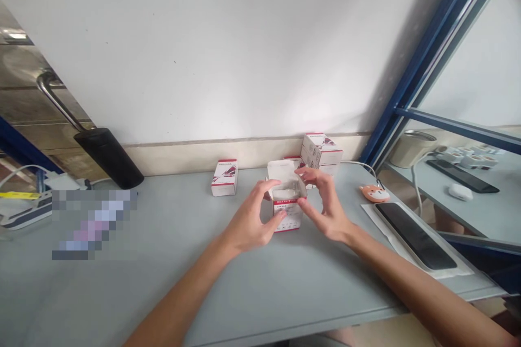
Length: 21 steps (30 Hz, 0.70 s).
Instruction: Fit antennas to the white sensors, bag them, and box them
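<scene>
A small white and red carton stands upright on the grey table, its top flap raised at the back. Inside it something whitish and shiny, like clear plastic, shows; I cannot make out what it is. My left hand grips the carton's left side, thumb on the front face and fingers at the left rim. My right hand holds the right side, with the thumb at the front corner and the fingertips on the right flap. Closed cartons of the same print stand behind it, among them a stacked carton.
Another closed carton stands to the left. At right lie an orange fox-faced case and a dark phone on white paper. A black cylinder leans at left near a power strip. A blue-framed mirror borders the right.
</scene>
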Motion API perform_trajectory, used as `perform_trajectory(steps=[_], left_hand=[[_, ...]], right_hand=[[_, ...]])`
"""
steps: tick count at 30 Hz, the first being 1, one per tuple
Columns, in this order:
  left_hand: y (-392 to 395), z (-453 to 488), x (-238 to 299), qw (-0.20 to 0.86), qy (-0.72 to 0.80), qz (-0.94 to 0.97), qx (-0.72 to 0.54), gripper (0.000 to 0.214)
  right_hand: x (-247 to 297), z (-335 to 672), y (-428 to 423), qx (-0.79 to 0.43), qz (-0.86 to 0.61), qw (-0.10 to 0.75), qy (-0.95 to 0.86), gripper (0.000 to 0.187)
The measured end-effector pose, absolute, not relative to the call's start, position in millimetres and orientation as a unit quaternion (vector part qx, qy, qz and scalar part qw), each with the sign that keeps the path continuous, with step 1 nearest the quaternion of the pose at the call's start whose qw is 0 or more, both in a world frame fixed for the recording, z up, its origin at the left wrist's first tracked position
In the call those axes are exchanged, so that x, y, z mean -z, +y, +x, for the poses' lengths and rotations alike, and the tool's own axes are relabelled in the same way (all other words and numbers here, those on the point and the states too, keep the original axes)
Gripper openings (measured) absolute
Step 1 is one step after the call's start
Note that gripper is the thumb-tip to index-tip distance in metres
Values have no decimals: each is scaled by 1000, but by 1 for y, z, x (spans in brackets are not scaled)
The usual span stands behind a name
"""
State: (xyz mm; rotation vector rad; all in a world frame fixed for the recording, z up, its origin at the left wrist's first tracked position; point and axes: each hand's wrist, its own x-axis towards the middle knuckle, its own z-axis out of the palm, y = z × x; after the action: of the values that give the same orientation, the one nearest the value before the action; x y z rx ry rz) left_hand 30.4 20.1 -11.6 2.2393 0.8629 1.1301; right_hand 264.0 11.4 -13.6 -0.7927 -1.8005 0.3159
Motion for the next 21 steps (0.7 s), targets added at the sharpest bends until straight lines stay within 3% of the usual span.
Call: perform_trajectory(steps=[4,8,12,15,21], left_hand=[[25,27,9,173,312,825,-438,41],[34,20,13,68,319,821,-469,35],[39,18,15,-3,312,831,-460,34],[37,19,15,-21,305,842,-445,34],[35,21,13,-35,279,842,-460,35]], right_hand=[[13,275,25,-77,-437,550,-708,28],[19,286,39,73,-565,383,-728,38],[30,290,45,100,-616,261,-736,52],[33,290,46,120,-599,255,-749,50],[34,293,53,201,-574,242,-756,28]])
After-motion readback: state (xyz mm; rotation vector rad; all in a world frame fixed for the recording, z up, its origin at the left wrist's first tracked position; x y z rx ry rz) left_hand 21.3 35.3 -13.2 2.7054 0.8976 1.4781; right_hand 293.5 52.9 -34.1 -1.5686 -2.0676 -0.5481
